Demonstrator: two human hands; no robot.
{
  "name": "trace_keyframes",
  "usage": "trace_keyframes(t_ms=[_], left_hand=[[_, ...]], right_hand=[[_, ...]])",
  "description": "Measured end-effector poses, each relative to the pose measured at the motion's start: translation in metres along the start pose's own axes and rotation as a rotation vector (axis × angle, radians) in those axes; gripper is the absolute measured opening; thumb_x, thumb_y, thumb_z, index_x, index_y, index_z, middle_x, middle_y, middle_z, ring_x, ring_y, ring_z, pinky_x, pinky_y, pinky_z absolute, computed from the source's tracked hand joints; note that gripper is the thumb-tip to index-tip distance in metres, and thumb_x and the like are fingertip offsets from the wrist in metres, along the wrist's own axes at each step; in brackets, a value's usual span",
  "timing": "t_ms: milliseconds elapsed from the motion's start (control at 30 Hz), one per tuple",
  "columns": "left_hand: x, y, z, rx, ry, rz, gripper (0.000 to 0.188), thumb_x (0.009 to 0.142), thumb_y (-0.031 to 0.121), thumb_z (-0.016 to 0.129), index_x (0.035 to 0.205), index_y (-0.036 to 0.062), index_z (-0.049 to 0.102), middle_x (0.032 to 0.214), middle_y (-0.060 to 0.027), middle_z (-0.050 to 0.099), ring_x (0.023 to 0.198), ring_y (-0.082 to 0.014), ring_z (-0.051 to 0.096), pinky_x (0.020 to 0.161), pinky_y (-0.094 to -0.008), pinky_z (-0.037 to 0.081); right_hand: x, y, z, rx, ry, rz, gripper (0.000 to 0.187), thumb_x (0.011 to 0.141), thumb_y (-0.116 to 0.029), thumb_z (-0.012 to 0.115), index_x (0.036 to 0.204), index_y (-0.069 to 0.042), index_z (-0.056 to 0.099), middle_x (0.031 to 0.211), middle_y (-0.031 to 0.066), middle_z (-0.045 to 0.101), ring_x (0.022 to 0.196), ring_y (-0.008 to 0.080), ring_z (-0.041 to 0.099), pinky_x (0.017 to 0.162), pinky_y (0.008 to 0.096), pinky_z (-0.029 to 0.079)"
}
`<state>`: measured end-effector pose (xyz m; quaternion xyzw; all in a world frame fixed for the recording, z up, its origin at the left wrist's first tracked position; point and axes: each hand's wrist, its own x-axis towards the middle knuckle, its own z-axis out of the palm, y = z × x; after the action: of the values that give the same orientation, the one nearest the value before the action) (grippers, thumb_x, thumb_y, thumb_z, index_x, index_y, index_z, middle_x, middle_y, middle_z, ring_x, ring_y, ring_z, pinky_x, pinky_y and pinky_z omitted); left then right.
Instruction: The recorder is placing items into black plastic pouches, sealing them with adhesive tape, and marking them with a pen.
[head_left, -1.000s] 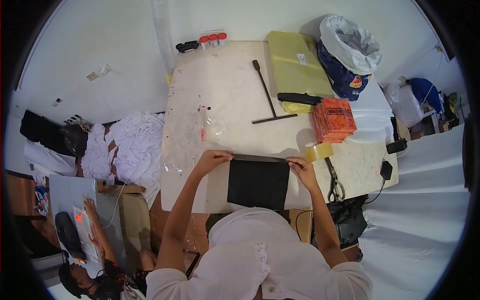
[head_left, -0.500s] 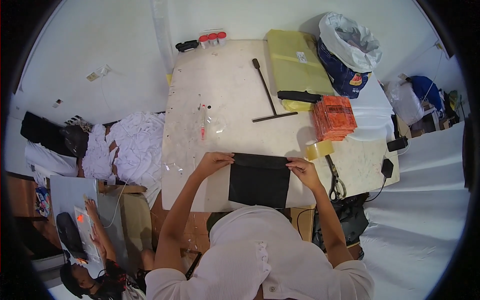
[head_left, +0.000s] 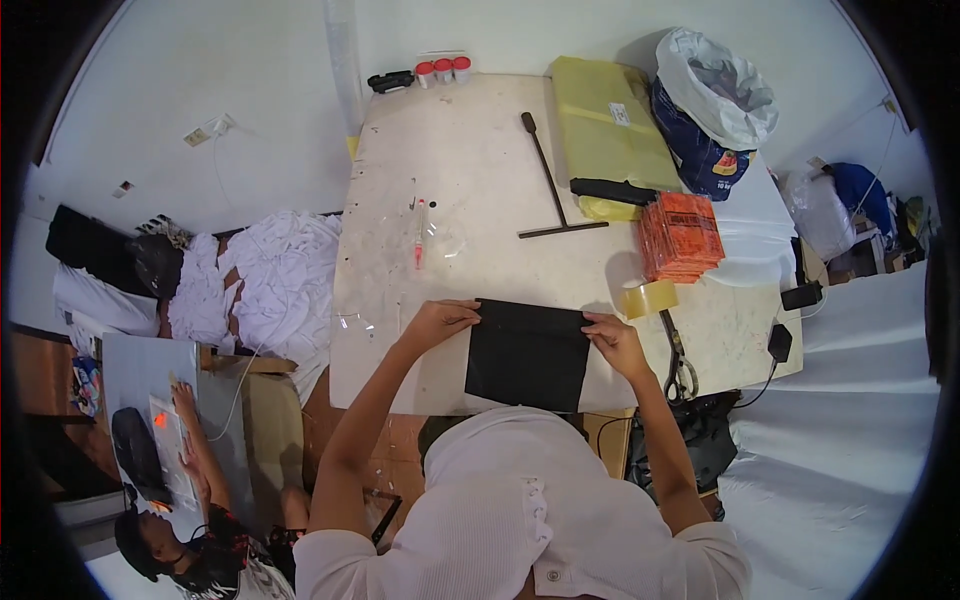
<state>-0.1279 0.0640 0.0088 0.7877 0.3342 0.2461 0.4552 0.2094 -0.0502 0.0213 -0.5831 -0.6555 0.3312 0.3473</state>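
A flat black rectangular piece [head_left: 528, 358] lies at the table's front edge, close to my body. It looks like fabric or a thin pouch; I cannot tell which. My left hand [head_left: 446, 322] pinches its far left corner between thumb and fingers. At the far right corner, my right hand [head_left: 614, 343] grips it the same way. Just beyond my right hand is a roll of clear yellowish tape [head_left: 650, 299]. Scissors with black handles [head_left: 678, 365] lie to the right of that hand.
Farther back on the table [head_left: 460, 150] lie a red-and-clear pen [head_left: 420, 235], a dark T-shaped rod [head_left: 547, 175], a stack of orange packets [head_left: 682, 238], a yellow wrapped bundle [head_left: 612, 130] and a blue-and-white sack [head_left: 710, 115]. At the lower left, another person [head_left: 205, 540] works at a grey table.
The folded strip along the black piece's far edge has flattened, and that edge now reaches slightly farther away. Both hands keep their corners. The whole view has shifted a little.
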Motion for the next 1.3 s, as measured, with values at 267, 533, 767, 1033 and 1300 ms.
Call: trace_keyframes(t_ms=[267,533,767,1033,1300], left_hand=[[-0.002,-0.003,0.0,0.017,-0.038,-0.008,0.013,0.077,0.005,0.064,0.09,0.0033,0.068,0.106,-0.0116,0.063,0.087,-0.0207,0.064,0.076,-0.0279,0.052],[-0.002,-0.006,-0.005,0.152,-0.084,0.07,0.014,0.08,0.015,0.062,0.089,0.005,0.067,0.105,-0.0103,0.063,0.084,-0.0234,0.064,0.07,-0.0298,0.052],[-0.02,0.01,-0.004,0.627,-0.042,0.302,0.028,0.081,0.015,0.059,0.108,0.0068,0.059,0.122,-0.0077,0.053,0.114,-0.0239,0.048,0.094,-0.0343,0.041],[0.014,0.032,0.086,0.64,0.008,0.304,0.05,0.088,0.028,0.048,0.13,0.0028,0.038,0.136,-0.0112,0.037,0.128,-0.0263,0.032,0.105,-0.0403,0.025],[0.005,0.027,0.089,0.801,0.015,0.069,0.066,0.088,0.048,0.04,0.138,0.008,0.027,0.143,-0.0093,0.027,0.133,-0.0263,0.021,0.108,-0.0442,0.015]], right_hand=[[0.0,0.002,0.001,-0.01,0.001,-0.029,0.021,0.073,0.009,0.058,0.09,-0.003,0.065,0.109,0.0134,0.06,0.094,0.0231,0.06,0.07,0.0276,0.051],[-0.006,0.002,0.008,-0.277,0.019,-0.19,0.025,0.071,0.008,0.056,0.092,-0.002,0.064,0.11,0.012,0.059,0.103,0.0292,0.054,0.085,0.0328,0.047],[-0.029,-0.025,0.01,-0.775,0.029,-0.235,0.033,0.075,0.003,0.054,0.106,-0.007,0.06,0.121,0.013,0.052,0.117,0.0365,0.042,0.098,0.0443,0.035],[0.001,-0.048,0.086,-0.618,0.035,-0.101,0.057,0.083,-0.023,0.055,0.133,-0.003,0.035,0.139,0.0133,0.032,0.13,0.032,0.026,0.105,0.0479,0.021],[-0.03,-0.031,0.062,-0.774,0.136,0.222,0.068,0.085,-0.043,0.051,0.137,-0.005,0.028,0.144,0.0129,0.024,0.133,0.0306,0.021,0.107,0.0497,0.012]])
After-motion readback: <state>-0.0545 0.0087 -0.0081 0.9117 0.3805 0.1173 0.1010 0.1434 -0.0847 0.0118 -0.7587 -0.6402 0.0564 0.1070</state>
